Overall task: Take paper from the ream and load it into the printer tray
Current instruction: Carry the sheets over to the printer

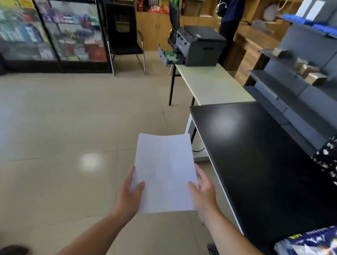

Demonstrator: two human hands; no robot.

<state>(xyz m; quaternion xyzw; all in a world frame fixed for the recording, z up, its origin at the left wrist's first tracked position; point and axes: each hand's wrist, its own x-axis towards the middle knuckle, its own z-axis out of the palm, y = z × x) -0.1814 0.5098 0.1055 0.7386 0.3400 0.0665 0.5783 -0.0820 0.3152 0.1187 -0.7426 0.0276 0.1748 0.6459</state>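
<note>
Paper (164, 172) was out of the ream (314, 250) and held flat between left hand (129, 194) and right hand (204, 192), fingers closed on its edges, well short of the printer (200, 45) whose open tray (168, 57) awaited loading.

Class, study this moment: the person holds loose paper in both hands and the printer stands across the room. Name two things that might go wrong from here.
1. The paper is gripped only at its near edges by the left hand and right hand; its far end could sag or sheets could slip.
2. The printer tray juts past the pale table, so a bump could jolt it.
</note>
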